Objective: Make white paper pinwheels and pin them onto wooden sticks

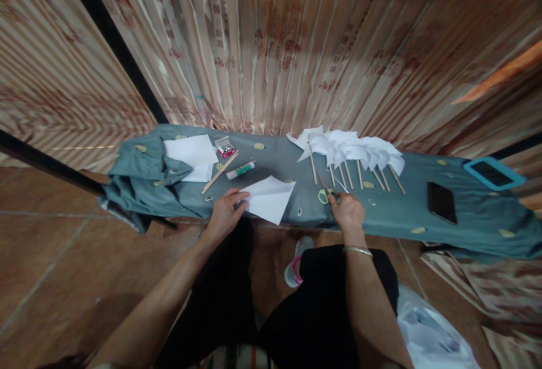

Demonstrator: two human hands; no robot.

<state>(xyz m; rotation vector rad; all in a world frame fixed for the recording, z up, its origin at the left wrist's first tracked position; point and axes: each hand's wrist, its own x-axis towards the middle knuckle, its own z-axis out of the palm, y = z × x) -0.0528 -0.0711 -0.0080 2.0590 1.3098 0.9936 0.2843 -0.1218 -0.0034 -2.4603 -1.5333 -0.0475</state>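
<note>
Reaching the front edge of a long surface covered in patterned grey-green cloth (275,157), a creased sheet of white paper (271,200) is pinched at its left corner by the thumb and fingers of the left hand (226,211). Scissors with pale green handles (325,190) are touched by the right hand (349,211), its fingers curled at one loop; whether they are gripped cannot be told. Beyond the scissors, white paper pinwheels on thin wooden sticks (339,149) are set in an overlapping row. Left of the sheet, a green-and-white glue stick (240,170) is seen beside two loose wooden sticks (220,172).
</note>
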